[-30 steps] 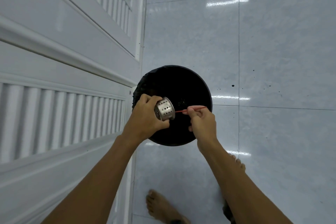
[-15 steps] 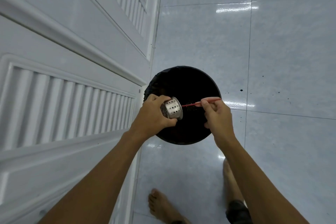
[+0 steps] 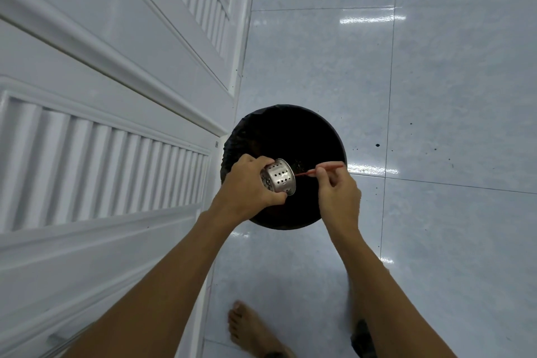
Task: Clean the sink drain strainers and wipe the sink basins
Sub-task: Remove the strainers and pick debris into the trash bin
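Observation:
My left hand [image 3: 247,186] grips a small steel drain strainer [image 3: 279,176], a perforated cup tipped on its side with its mouth facing right. It hangs over a round black bin [image 3: 313,131] lined with a dark bag. My right hand [image 3: 338,192] pinches a thin red stick [image 3: 325,168] whose tip points into the strainer's mouth. Both hands are above the bin's near half. The inside of the strainer is hidden from me.
White louvred cabinet doors [image 3: 110,113] fill the left side, right against the bin. Glossy pale floor tiles [image 3: 436,96] spread to the right, with a few dark specks near the bin. My bare feet [image 3: 255,331] stand just below the bin.
The view has shifted a little. My right hand has drawn slightly closer to the strainer with the red stick. The left hand still holds the strainer over the bin.

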`<state>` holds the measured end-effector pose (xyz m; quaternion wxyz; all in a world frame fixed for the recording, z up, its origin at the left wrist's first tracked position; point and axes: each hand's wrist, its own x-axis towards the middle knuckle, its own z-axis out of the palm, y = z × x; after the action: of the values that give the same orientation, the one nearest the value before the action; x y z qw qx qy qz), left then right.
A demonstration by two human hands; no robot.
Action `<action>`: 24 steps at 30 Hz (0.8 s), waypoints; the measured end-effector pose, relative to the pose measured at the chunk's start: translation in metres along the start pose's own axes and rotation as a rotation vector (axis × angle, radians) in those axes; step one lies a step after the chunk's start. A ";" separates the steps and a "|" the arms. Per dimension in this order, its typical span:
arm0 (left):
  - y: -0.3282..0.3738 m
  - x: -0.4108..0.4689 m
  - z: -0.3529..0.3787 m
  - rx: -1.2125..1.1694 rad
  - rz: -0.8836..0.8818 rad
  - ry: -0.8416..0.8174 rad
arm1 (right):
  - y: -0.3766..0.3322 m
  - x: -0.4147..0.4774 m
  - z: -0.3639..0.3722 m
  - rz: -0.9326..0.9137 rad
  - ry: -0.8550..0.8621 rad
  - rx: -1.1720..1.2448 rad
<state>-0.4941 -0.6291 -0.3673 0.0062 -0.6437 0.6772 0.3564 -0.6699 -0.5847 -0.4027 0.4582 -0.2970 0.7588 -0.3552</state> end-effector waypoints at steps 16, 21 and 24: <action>0.015 -0.039 -0.006 -0.255 -0.053 0.247 | -0.053 -0.032 -0.031 -0.247 0.098 -0.125; 0.081 -0.078 -0.057 -0.428 -0.114 0.534 | -0.140 -0.074 -0.080 -0.370 0.166 0.002; 0.132 -0.102 -0.110 -0.494 -0.100 0.680 | -0.216 -0.105 -0.112 -0.482 0.176 0.099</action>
<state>-0.5430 -0.6055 -0.1753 -0.3550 -0.7387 0.5029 0.2746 -0.7021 -0.5970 -0.1398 0.3065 -0.4145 0.6846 -0.5153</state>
